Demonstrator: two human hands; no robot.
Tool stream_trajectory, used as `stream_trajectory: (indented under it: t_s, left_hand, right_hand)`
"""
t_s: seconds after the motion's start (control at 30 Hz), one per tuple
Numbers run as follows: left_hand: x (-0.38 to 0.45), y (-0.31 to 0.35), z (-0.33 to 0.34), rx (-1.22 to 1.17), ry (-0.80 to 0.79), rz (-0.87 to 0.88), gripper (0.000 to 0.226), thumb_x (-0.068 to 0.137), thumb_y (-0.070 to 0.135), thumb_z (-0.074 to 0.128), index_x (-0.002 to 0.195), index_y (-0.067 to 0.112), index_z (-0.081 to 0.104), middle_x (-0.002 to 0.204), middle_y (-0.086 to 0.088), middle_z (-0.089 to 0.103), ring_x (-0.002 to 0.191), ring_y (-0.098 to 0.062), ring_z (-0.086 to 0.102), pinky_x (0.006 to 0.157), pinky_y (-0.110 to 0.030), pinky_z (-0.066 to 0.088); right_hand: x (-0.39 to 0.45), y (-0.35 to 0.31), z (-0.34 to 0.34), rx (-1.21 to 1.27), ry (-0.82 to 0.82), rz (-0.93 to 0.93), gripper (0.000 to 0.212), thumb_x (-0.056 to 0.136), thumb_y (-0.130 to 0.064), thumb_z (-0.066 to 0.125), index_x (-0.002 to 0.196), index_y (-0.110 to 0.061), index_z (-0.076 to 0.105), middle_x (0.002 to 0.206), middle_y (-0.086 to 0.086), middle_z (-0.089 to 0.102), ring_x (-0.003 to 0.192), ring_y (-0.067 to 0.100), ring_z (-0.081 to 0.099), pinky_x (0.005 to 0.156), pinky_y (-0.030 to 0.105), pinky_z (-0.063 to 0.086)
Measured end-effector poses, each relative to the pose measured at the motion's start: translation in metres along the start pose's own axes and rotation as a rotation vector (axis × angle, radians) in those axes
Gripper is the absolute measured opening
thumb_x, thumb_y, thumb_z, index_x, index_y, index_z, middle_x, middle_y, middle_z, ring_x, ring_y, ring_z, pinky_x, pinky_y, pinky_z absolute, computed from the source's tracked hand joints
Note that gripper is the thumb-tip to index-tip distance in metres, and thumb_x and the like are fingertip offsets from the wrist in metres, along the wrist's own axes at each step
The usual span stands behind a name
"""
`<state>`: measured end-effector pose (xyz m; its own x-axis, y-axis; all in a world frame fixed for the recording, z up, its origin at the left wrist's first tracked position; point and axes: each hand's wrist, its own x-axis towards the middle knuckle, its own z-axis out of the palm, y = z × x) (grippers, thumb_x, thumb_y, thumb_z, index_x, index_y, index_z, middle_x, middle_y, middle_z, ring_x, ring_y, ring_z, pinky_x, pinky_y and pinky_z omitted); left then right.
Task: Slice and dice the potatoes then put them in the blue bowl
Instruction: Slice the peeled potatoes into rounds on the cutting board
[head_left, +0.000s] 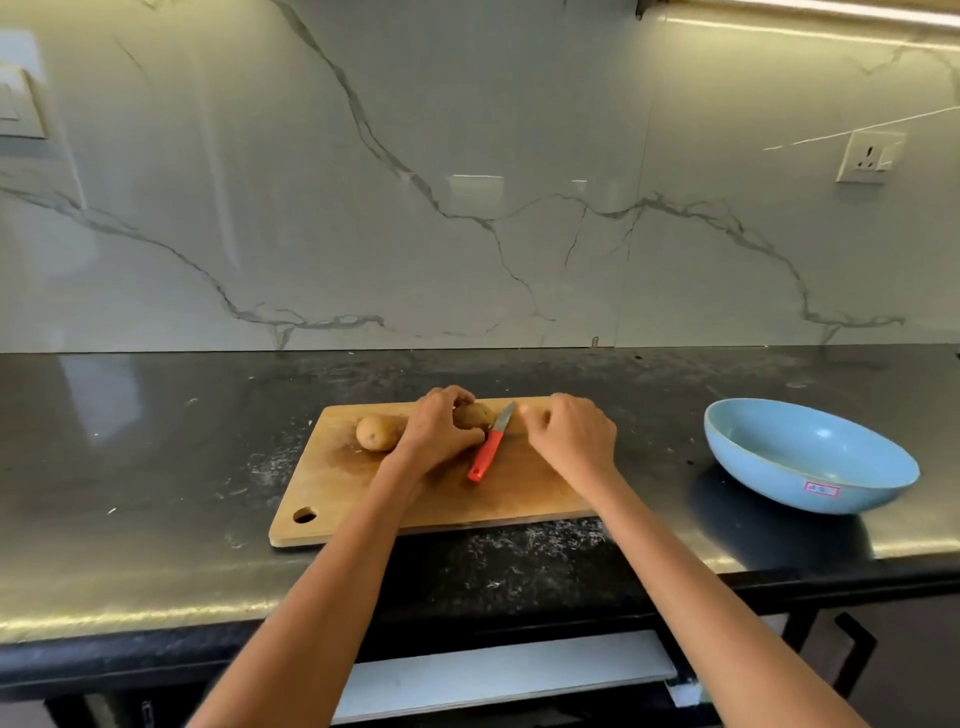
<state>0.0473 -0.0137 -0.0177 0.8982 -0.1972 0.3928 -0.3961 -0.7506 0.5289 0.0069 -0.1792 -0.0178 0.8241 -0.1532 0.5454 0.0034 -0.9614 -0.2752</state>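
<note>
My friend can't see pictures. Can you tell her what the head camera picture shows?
A person's left hand holds a potato on a wooden cutting board, beside a red-handled knife lying flat. The right hand hovers near the knife; a second potato waits on the board, and an empty blue bowl sits to the right.

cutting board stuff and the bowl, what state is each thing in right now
left hand: grips a whole potato
right hand: fingers loosely curled, holding nothing
other potato: whole, lying on the cutting board
knife: lying on the board, nobody holding it
blue bowl: upright, empty
</note>
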Motion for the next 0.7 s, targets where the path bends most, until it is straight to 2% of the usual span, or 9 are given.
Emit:
stream_trajectory:
  t_s: [0.07, 0.13, 0.23, 0.43, 0.57, 0.7]
  left_hand:
    - [0.0, 0.0, -0.001, -0.017, -0.004, -0.006, 0.047, 0.079, 0.023, 0.07, 0.122, 0.014, 0.053, 0.122, -0.008, 0.055, 0.107, -0.02, 0.052, 0.082, -0.022, 0.041]
    - [0.0, -0.002, -0.001, -0.033, -0.011, -0.013, 0.048, 0.08, 0.021, 0.069, 0.124, 0.014, 0.051, 0.125, -0.008, 0.054, 0.109, -0.019, 0.051, 0.082, -0.021, 0.039]
    - [-0.001, -0.004, -0.004, -0.05, -0.021, -0.025, 0.053, 0.079, 0.016, 0.069, 0.128, 0.015, 0.049, 0.13, -0.007, 0.051, 0.114, -0.02, 0.05, 0.088, -0.024, 0.041]
    - [0.001, -0.004, -0.004, -0.023, -0.035, -0.018, 0.057, 0.078, 0.012, 0.071, 0.13, 0.016, 0.048, 0.132, -0.008, 0.048, 0.117, -0.022, 0.047, 0.096, -0.029, 0.042]
    - [0.001, -0.005, -0.004, 0.025, -0.054, -0.046, 0.057, 0.078, 0.021, 0.071, 0.13, 0.018, 0.048, 0.131, -0.011, 0.043, 0.119, -0.025, 0.04, 0.101, -0.034, 0.036]
    - [-0.001, -0.002, -0.001, 0.048, -0.043, -0.11, 0.049, 0.084, 0.037, 0.063, 0.124, 0.016, 0.044, 0.124, -0.01, 0.044, 0.107, -0.021, 0.045, 0.091, -0.03, 0.04]
  right_hand:
    - [0.005, -0.018, 0.008, 0.076, -0.166, 0.012, 0.04, 0.087, -0.044, 0.054, 0.059, -0.018, 0.043, 0.056, -0.005, 0.043, 0.054, 0.016, 0.046, 0.046, 0.023, 0.028]
    - [0.013, -0.031, 0.013, 0.102, -0.299, 0.051, 0.035, 0.08, -0.04, 0.058, 0.059, -0.019, 0.038, 0.057, -0.004, 0.041, 0.061, 0.019, 0.048, 0.043, 0.024, 0.025]
    - [0.025, -0.04, 0.009, 0.057, -0.381, 0.125, 0.027, 0.075, -0.033, 0.061, 0.065, -0.017, 0.041, 0.062, -0.002, 0.045, 0.066, 0.02, 0.05, 0.044, 0.024, 0.028]
    - [0.025, -0.028, 0.019, 0.066, -0.318, 0.114, 0.018, 0.085, -0.026, 0.06, 0.093, -0.012, 0.051, 0.073, 0.002, 0.05, 0.071, 0.021, 0.053, 0.045, 0.025, 0.03]
    - [0.024, -0.019, 0.019, 0.119, -0.26, 0.103, 0.011, 0.09, -0.018, 0.053, 0.082, -0.011, 0.049, 0.063, -0.001, 0.046, 0.064, 0.021, 0.053, 0.045, 0.025, 0.031]
    - [0.027, -0.015, 0.02, 0.242, -0.152, 0.107, 0.019, 0.097, -0.019, 0.046, 0.08, -0.01, 0.049, 0.074, 0.004, 0.055, 0.059, 0.02, 0.056, 0.046, 0.024, 0.039]
